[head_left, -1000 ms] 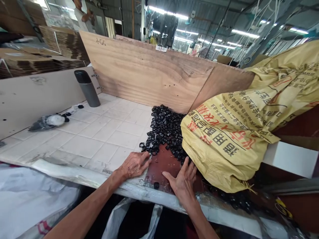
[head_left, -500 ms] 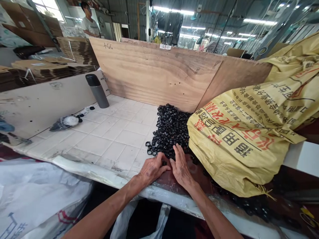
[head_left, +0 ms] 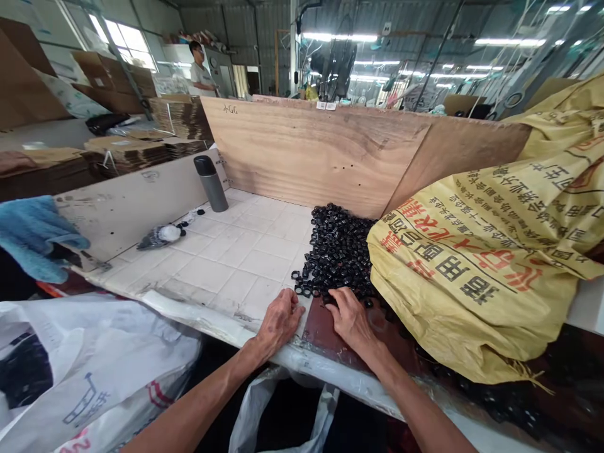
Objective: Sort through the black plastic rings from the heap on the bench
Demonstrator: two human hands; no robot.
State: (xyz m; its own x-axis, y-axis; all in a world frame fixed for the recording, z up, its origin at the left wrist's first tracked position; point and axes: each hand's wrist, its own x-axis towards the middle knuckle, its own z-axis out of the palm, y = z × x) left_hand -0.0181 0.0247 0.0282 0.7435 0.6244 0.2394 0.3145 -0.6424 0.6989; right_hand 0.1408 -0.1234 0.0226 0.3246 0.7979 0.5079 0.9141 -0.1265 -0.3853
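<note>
A heap of small black plastic rings (head_left: 337, 248) lies on the worktop, with a few loose ones along its front left edge. My right hand (head_left: 352, 319) is at the front of this heap. Its fingers are bent over the nearest rings, and the thumb stands apart from them. Left of it, just short of the heap, is my left hand (head_left: 280, 318). Its fingers are curled in towards the thumb, and whatever they may hold is hidden. Under the right hand shows a dark red surface (head_left: 323, 330).
A yellow woven sack (head_left: 448, 264) bulges over the right side. A grey flask (head_left: 212, 185) and a small plastic bag (head_left: 160, 236) stand left. Wooden boards (head_left: 302, 151) wall the back. White bags (head_left: 108, 365) and a blue cloth (head_left: 38, 233) are at left. A person (head_left: 201, 72) is beyond.
My hands have moved apart; the left has drawn back left from the rings and curled its fingers. The right hand's stretched fingers have bent. The view has shifted left and up.
</note>
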